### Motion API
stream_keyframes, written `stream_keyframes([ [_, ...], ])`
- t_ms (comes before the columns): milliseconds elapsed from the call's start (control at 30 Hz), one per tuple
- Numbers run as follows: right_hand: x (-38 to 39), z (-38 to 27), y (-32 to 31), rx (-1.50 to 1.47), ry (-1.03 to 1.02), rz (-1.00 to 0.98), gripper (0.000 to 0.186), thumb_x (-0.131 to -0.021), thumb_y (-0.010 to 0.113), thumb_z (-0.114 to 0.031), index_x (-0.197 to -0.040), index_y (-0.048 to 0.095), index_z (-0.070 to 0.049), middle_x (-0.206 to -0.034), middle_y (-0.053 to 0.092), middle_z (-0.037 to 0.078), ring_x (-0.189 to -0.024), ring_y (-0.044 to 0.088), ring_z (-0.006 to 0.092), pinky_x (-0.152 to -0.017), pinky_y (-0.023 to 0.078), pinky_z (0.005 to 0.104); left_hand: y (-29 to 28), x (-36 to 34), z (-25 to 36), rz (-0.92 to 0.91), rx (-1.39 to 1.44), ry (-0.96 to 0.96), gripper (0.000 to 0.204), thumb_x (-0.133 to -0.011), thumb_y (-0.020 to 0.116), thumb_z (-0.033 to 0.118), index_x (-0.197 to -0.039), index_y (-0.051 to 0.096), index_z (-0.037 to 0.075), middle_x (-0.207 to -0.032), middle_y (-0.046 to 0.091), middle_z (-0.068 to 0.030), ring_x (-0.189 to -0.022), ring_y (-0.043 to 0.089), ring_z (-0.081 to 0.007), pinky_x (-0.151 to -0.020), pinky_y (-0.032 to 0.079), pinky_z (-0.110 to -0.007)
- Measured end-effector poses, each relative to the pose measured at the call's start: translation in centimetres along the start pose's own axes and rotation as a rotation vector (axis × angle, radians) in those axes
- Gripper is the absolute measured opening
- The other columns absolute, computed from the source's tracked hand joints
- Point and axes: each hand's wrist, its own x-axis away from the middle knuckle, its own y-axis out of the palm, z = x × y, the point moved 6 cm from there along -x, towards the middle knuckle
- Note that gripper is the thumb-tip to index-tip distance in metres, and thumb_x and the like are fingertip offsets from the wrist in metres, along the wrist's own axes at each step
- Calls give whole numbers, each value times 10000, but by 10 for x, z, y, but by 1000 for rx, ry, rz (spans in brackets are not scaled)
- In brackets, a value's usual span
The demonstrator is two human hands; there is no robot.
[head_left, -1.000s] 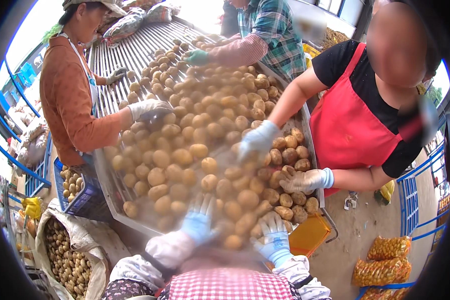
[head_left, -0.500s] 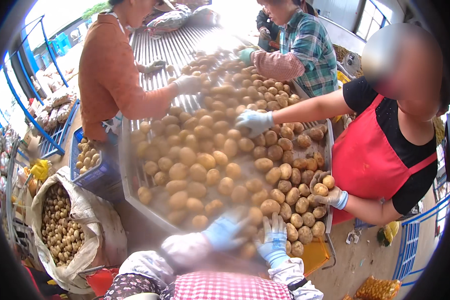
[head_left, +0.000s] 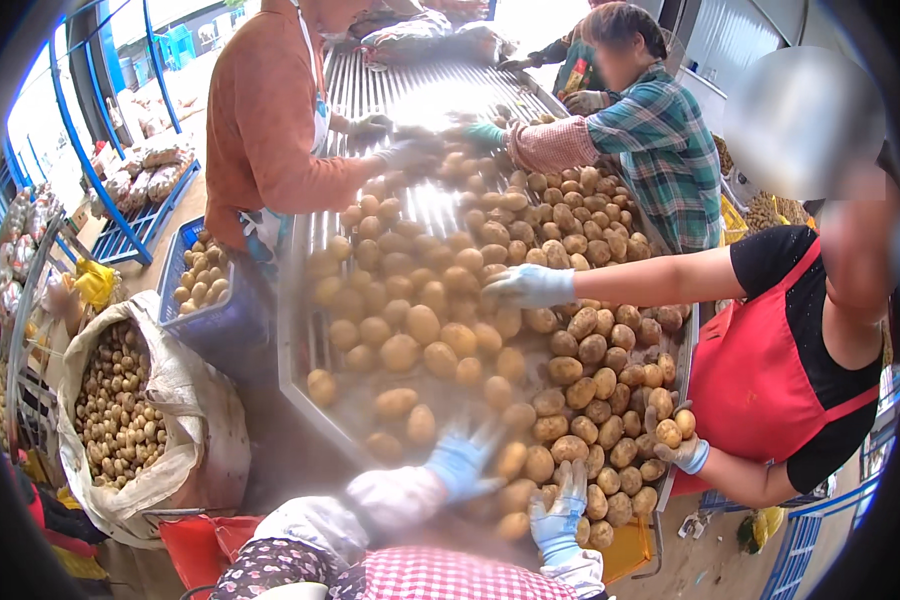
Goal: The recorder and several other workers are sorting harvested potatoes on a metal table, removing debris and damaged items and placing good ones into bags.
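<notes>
Spread and blurred, left hand [head_left: 457,462] sweeps over the potatoes [head_left: 490,330] at lower centre; right hand [head_left: 558,512], fingers open, rests on the near heap, likely feeling for culls. Potatoes cover the sorting table [head_left: 305,330] mid-frame; a sack [head_left: 185,400] waits lower left.

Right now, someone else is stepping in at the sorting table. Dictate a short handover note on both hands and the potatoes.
Left hand: gloved, fingers spread, blurred over the potatoes at the near end; grip unclear.
Right hand: gloved, resting open on potatoes at the near edge.
Potatoes cover the slatted table; three co-workers' gloved hands sort along both sides.
Done: a sack and a blue crate on the left hold potatoes.
Left: most of the table is still loaded.
</notes>
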Motion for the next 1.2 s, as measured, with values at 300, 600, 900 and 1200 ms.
stream_keyframes([
  [300, -5, -27, 13, 157, -62, -190, 775, -689, 701, -280, -1364, 415, -27, -1457, 324, 264, -1352, 274, 466, -1111, 222, 547, -85, 1, -140, 340, -11, -439, 781, -787, 619, 426, -1401, 373, 11, -1502, 231, -257, -1420, 137, -426, -1140, 136, -546],
  [600, -10, -29, 10, 40, 53, -67, 584, -796, 623, -210, -1321, 461, -12, -1457, 328, 250, -1347, 287, 445, -1110, 218, 547, -88, 21, -89, 439, 434, 65, 322, -778, 647, 116, -1098, 653, 80, -1198, 608, -163, -1102, 577, -351, -935, 473, -414],
  [900, -11, -32, 13, 43, 43, -61, 561, -785, 624, -172, -1313, 487, -39, -1448, 352, 237, -1338, 304, 443, -1116, 217, 540, -82, -75, -186, 476, -703, -78, 560, -655, 693, 179, -1194, 546, 137, -1136, 550, -107, -1137, 463, -310, -1005, 331, -482],
  [1200, -13, -38, 6, 66, 42, -27, 582, -777, 629, -180, -1328, 493, -53, -1429, 378, 245, -1330, 334, 425, -1102, 252, 516, -93, -25, -137, 423, 1407, -218, 575, -799, 662, 243, -1323, 476, 99, -1199, 560, -71, -1132, 518, -238, -979, 407, -394],
])
